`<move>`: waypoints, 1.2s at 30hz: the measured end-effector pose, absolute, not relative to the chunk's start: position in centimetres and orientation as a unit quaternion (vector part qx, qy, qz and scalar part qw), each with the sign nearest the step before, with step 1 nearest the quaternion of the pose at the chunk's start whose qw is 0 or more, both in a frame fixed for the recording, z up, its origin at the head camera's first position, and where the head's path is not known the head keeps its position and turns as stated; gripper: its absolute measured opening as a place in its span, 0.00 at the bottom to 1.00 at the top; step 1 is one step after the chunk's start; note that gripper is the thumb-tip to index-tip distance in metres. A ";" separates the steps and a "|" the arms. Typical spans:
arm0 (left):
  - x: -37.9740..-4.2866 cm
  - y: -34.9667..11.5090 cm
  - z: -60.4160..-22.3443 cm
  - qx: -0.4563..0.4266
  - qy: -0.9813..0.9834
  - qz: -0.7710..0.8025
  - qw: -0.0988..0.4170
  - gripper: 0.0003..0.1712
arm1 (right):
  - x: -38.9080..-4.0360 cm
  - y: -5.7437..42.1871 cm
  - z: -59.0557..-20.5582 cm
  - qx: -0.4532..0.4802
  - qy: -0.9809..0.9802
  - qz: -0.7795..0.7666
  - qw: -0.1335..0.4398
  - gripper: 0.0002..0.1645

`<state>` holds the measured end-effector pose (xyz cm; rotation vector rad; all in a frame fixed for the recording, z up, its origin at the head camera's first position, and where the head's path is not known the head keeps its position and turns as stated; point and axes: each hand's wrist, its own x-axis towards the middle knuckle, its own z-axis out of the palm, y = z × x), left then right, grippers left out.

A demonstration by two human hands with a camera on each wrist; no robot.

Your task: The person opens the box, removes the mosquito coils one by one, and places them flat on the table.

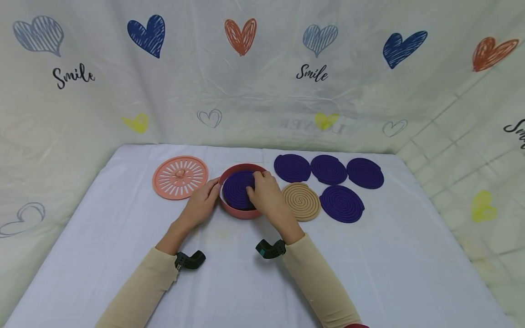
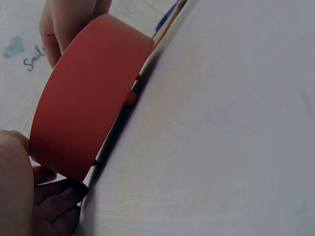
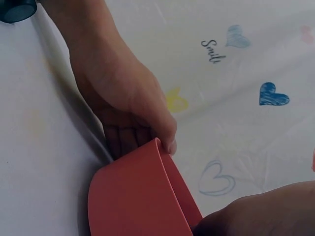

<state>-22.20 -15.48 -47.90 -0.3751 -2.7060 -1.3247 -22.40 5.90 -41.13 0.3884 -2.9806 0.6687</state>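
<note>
A round red mosquito coil holder stands on the white cloth, a purple mosquito coil inside it. At the holder's left side, my left hand grips the wall, thumb at the rim and fingers curled outside; the right wrist view shows this same left hand on the holder wall. My right hand reaches over the right rim and pinches the coil's right edge. Small feet show beneath the holder wall in the left wrist view. There the coil is hidden.
Left of the holder lies its slotted, knobbed pink lid. To the right are several purple coils, among them a front one and a back one, plus a tan coil close by my right forearm. A printed curtain hangs behind the table.
</note>
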 end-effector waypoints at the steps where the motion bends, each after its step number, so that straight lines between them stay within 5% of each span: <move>1: -22.2 -15.5 -47.9 -0.124 -0.890 -0.435 0.053 0.28 | -22.4 5.9 -41.2 0.126 -0.966 0.222 0.034 0.27; 29: -22.3 -15.5 -48.1 -0.134 -0.887 -0.438 0.057 0.28 | -22.8 6.3 -41.3 0.110 -0.940 0.312 0.088 0.20; 36: -22.2 -15.5 -47.9 -0.135 -0.886 -0.439 0.059 0.27 | -23.2 7.0 -41.4 0.096 -0.923 0.367 0.064 0.19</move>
